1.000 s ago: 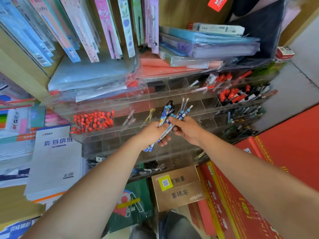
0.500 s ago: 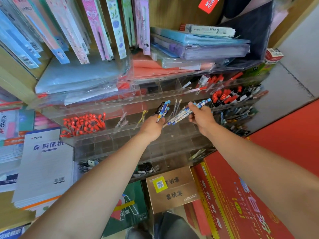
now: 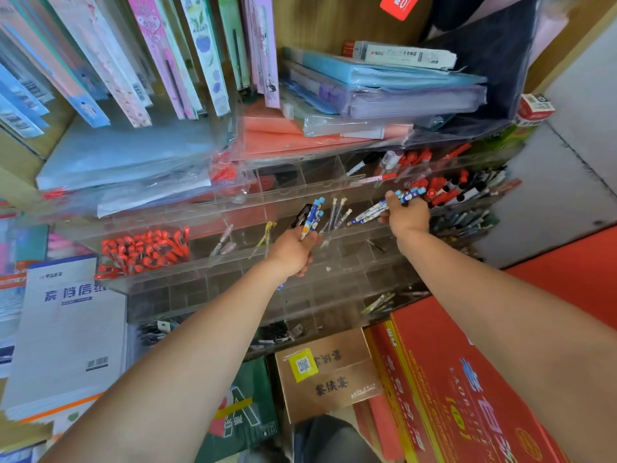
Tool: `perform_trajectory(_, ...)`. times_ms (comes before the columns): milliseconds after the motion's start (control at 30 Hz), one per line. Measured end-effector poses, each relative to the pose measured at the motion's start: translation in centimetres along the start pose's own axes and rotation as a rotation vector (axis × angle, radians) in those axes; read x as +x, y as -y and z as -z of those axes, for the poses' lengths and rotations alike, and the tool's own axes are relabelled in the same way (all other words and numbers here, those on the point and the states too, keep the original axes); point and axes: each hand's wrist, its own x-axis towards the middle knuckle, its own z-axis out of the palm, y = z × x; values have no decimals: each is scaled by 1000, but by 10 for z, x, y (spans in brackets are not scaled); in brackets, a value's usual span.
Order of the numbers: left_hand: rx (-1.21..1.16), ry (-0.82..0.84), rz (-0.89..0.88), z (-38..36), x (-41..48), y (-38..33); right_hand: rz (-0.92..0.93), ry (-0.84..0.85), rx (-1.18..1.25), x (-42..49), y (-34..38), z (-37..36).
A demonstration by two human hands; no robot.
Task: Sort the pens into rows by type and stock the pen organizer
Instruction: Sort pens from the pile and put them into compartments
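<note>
A clear acrylic pen organizer (image 3: 233, 262) with several rows of compartments fills the middle of the head view. My left hand (image 3: 293, 250) grips a small bunch of blue patterned pens (image 3: 312, 217) upright in front of a middle-row compartment. My right hand (image 3: 407, 215) holds another bunch of blue-and-white patterned pens (image 3: 384, 207) tilted over the right part of the organizer, beside the red-capped pens (image 3: 440, 190). A left compartment holds many red pens (image 3: 143, 248). Thin pens (image 3: 337, 212) stand between my hands.
Folders and plastic sleeves (image 3: 384, 85) lie stacked on the shelf above the organizer. Notepads (image 3: 66, 329) sit to the left. A brown box (image 3: 327, 375) and red boxes (image 3: 467, 379) lie below. Dark pens (image 3: 467, 218) fill the right compartments.
My hands have split the single bunch of pens. The right hand carried its share up and to the right, while the left hand raised its share toward the middle row.
</note>
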Motion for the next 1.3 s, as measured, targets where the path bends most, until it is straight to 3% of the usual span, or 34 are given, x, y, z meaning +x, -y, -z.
perform_trajectory(300, 37, 22, 1, 3, 6, 5, -200, 134, 123, -3, 0, -11)
perform_trajectory(433, 66, 28, -11, 3, 7, 3, -196, 157, 162, -6, 1, -8)
perform_trajectory(633, 48, 71, -10, -3, 8, -3, -42, -39, -17, -13, -4, -1)
perform_trajectory(700, 62, 91, -14, -7, 6, -8, -37, 83, 61, -26, -2, 2)
perform_trajectory(833, 168, 164, -66, -19, 4, -17, -130, 682, 130, -53, 6, 7)
perform_trajectory(900, 230, 201, -97, -25, 4, -19, -139, 802, 120, -57, 4, 7)
perform_trajectory(1200, 211, 224, -146, -26, 3, -19, -209, 660, 230, -47, 6, 22)
perform_trajectory(1300, 240, 205, -176, -28, 7, -22, -205, 707, 226, -47, 5, 26)
